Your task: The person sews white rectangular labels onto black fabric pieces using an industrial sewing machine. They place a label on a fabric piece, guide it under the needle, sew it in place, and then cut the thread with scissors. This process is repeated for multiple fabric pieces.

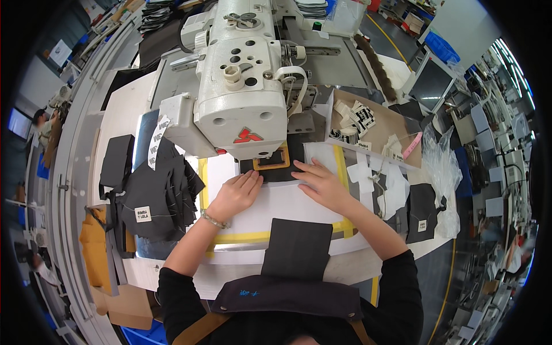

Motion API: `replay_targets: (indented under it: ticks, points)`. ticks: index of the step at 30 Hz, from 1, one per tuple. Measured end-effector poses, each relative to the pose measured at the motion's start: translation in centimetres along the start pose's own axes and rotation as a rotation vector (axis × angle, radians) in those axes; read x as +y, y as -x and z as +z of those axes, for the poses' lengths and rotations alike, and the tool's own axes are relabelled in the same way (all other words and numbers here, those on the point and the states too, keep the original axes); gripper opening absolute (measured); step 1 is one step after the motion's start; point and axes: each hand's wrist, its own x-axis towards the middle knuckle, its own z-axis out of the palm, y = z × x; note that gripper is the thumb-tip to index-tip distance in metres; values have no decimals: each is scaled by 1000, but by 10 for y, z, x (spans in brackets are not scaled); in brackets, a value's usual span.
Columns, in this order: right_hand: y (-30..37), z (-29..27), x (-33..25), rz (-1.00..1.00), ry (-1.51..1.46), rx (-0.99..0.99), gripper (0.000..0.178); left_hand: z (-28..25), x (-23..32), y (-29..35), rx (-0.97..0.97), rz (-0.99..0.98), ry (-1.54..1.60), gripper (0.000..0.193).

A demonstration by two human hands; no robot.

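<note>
A black fabric piece (282,175) lies flat under the head of a white sewing machine (241,109). A small yellow clamp frame (272,167) sits on this fabric. My left hand (237,194), with a beaded bracelet at its wrist, rests its flat fingers at the left edge of the fabric. At the right edge, my right hand (323,184) touches the fabric with its fingers stretched and apart. Neither hand grips anything. Beneath is a white sheet (259,204) bordered with yellow tape. Closer to me, another black fabric piece (296,247) lies at the table's front edge.
Stacked black fabric pieces (158,190), the top one bearing a white label (142,214), stand left. An open cardboard box (411,163) holding loose labels (359,118) sits right of the machine. Beyond it are clear plastic (440,167) and a labelled black piece (421,207).
</note>
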Motion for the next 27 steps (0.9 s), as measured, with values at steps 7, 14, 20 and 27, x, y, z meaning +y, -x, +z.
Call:
replay_targets:
  ticks: [7, 14, 20, 27]
  points:
    - [-5, 7, 0, -32, 97, -2, 29, -2, 8, 11, 58, -304, 176, 28]
    - [-3, 6, -2, 13, 53, 35, 34, -17, 4, 23, 26, -544, 288, 30]
    - [-4, 6, -3, 7, 33, 35, 36, -13, 6, 28, 50, -582, 312, 22]
    - [-4, 5, -3, 25, 27, 20, 35, -8, 6, 32, 73, -570, 316, 18]
